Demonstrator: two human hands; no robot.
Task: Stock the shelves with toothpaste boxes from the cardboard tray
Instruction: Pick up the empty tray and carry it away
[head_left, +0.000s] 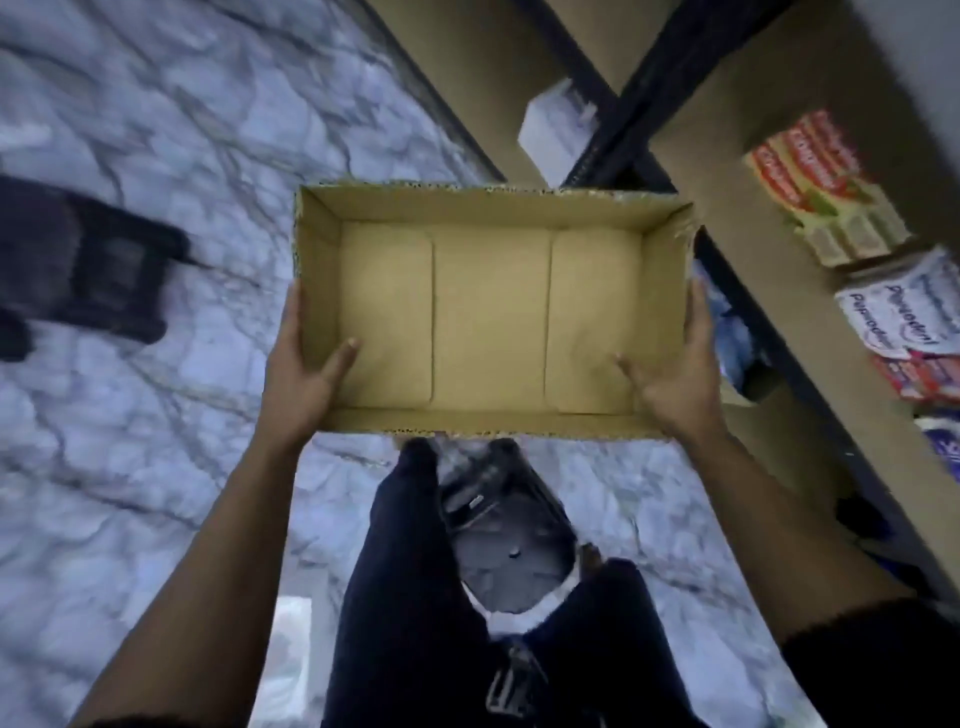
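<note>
Your legs in dark trousers (405, 597) stand at 6 o'clock on the glossy white, grey-veined marble floor (156, 130). From 1 to 4 o'clock run tan board shelves (727, 104) on a black metal frame. You hold the rectangular brown corrugated cardboard tray (488, 208) dead centre. Your left hand (301, 364) grips its 9 o'clock wall and your right hand (680, 374) its 3 o'clock wall, thumbs inside. At 3 o'clock, red-and-cream toothpaste boxes (821, 192) lie stacked on a shelf.
</note>
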